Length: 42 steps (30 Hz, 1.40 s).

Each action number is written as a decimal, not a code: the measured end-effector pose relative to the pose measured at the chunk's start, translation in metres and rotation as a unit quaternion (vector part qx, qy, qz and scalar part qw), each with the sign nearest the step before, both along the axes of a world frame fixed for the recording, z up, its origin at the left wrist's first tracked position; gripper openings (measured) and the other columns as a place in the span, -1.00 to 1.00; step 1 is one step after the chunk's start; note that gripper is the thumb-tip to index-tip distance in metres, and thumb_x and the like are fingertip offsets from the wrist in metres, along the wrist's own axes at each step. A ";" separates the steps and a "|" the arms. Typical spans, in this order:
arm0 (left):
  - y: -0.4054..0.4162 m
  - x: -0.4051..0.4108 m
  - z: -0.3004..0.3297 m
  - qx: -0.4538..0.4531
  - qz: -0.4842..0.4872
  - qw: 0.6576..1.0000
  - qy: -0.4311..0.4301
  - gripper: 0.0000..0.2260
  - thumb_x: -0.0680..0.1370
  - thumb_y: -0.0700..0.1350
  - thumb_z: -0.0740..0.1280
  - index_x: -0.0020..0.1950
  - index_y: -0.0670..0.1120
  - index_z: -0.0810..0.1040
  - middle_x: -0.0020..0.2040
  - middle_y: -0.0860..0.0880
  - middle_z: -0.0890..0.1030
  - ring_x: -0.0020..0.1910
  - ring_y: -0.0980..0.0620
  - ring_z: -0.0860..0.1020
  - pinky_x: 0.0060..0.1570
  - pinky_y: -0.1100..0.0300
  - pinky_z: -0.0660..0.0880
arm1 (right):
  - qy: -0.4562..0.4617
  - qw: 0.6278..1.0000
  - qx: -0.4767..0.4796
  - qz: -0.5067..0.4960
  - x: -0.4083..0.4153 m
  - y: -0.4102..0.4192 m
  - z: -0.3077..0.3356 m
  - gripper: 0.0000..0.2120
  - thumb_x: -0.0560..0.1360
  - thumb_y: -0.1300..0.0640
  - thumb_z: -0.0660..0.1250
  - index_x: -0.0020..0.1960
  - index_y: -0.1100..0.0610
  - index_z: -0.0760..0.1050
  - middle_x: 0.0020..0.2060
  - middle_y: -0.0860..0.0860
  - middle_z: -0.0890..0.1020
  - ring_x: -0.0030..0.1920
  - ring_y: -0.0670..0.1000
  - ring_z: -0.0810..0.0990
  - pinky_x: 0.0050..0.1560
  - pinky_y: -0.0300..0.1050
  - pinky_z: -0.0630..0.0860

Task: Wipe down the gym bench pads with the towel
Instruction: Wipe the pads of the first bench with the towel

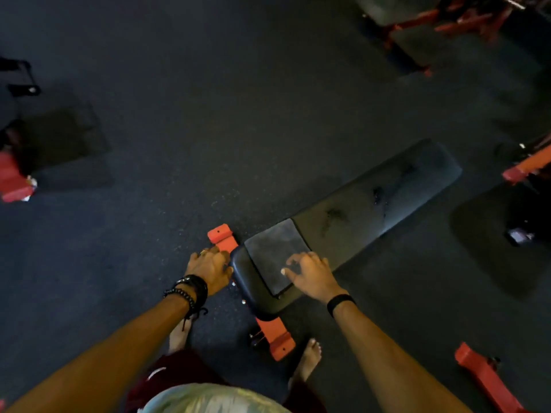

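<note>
A black bench pad (372, 201) runs from the near end up to the right, with dark smudges on its surface. A folded grey towel (274, 251) lies flat on its near end. My right hand (313, 274) rests at the towel's right edge, fingers loosely bent and touching the cloth. My left hand (210, 268) grips the pad's left near edge, beside the orange foot bar (222, 238).
The bench's orange foot bar also shows below the pad (275, 338). My bare feet stand on the dark rubber floor on either side of it. Other red-framed equipment stands at the far left (15, 180), top right (447, 22), right (527, 168) and bottom right (486, 380).
</note>
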<state>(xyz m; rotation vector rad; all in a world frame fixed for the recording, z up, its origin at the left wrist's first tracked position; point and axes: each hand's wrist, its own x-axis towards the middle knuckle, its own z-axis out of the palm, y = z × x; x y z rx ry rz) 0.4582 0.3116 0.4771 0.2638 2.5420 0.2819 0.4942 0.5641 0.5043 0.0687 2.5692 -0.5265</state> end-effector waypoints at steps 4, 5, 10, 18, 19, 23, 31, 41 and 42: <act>0.055 0.045 -0.021 0.012 0.122 0.992 -0.003 -0.73 0.57 0.02 0.22 0.24 0.01 0.50 0.26 -0.06 0.49 0.27 -0.11 0.45 0.22 0.03 0.35 | 0.006 0.998 -0.006 0.070 -0.001 0.053 -0.028 -0.60 0.55 -0.22 0.29 0.22 0.03 0.53 0.20 0.02 0.56 0.33 0.06 0.39 0.27 0.04 0.28; 0.065 0.057 -0.024 0.013 0.144 0.989 -0.013 -0.72 0.57 0.02 0.23 0.25 0.01 0.50 0.26 -0.07 0.49 0.27 -0.11 0.45 0.23 0.04 0.35 | 0.011 0.998 -0.012 0.068 0.000 0.060 -0.034 -0.59 0.54 -0.24 0.30 0.20 0.03 0.54 0.19 0.01 0.56 0.33 0.06 0.40 0.27 0.04 0.29; 0.104 0.118 -0.036 0.003 0.242 0.969 -0.059 -0.66 0.59 0.06 0.23 0.33 0.00 0.44 0.33 -0.05 0.45 0.33 -0.08 0.41 0.28 0.02 0.29 | -0.001 0.995 -0.002 0.102 0.012 0.080 -0.064 -0.55 0.51 -0.29 0.28 0.22 0.01 0.50 0.20 0.02 0.49 0.31 0.08 0.41 0.29 0.06 0.31; 0.104 0.099 -0.109 0.021 0.335 0.941 -0.028 -0.65 0.61 0.08 0.17 0.34 -0.04 0.36 0.24 -0.05 0.43 0.22 -0.06 0.43 0.24 0.01 0.33 | 0.153 0.976 0.055 0.147 -0.035 0.047 -0.151 -0.29 0.46 -0.45 0.04 0.27 0.07 0.48 0.19 0.10 0.45 0.24 0.15 0.43 0.16 0.13 0.39; 0.105 0.092 -0.126 0.032 0.352 0.935 -0.013 -0.64 0.61 0.08 0.17 0.36 -0.05 0.35 0.25 -0.06 0.43 0.22 -0.07 0.43 0.24 -0.01 0.34 | 0.164 0.972 0.068 0.152 -0.042 0.041 -0.168 -0.28 0.45 -0.46 0.04 0.28 0.08 0.48 0.21 0.13 0.45 0.25 0.18 0.43 0.16 0.17 0.40; 0.109 0.059 -0.195 0.063 0.409 0.910 0.008 -0.63 0.61 0.09 0.14 0.37 -0.03 0.34 0.30 -0.13 0.39 0.20 -0.16 0.45 0.19 -0.12 0.41 | 0.176 0.962 0.113 0.176 -0.064 0.018 -0.239 -0.22 0.42 -0.52 0.08 0.33 0.07 0.41 0.31 0.22 0.39 0.34 0.26 0.34 0.20 0.31 0.36; 0.121 0.032 -0.266 0.146 0.529 0.818 0.174 -0.76 0.63 0.03 0.09 0.13 -0.11 0.38 0.06 -0.04 0.44 -0.04 0.01 0.45 -0.09 0.08 0.39 | 0.276 0.945 0.084 0.154 -0.093 -0.024 -0.287 -0.59 0.59 -0.27 0.11 0.14 0.04 0.46 -0.01 0.14 0.51 0.01 0.20 0.49 -0.04 0.16 0.34; 0.144 0.025 -0.292 0.100 0.583 0.783 0.195 -0.46 0.58 0.16 0.07 0.46 -0.12 0.22 0.16 0.15 0.35 0.11 -0.08 0.51 -0.03 0.13 0.35 | 0.305 0.945 0.113 0.046 -0.130 0.024 -0.297 -0.66 0.58 -0.22 0.20 0.10 0.02 0.51 -0.08 0.15 0.53 -0.04 0.22 0.51 -0.06 0.12 0.34; 0.144 0.028 -0.291 0.094 0.585 0.782 0.192 -0.45 0.58 0.18 0.06 0.46 -0.13 0.22 0.15 0.16 0.35 0.11 -0.08 0.51 -0.04 0.13 0.35 | 0.298 0.945 0.096 0.096 -0.114 0.015 -0.295 -0.66 0.59 -0.21 0.19 0.14 0.02 0.51 -0.06 0.15 0.53 -0.02 0.21 0.51 -0.04 0.13 0.35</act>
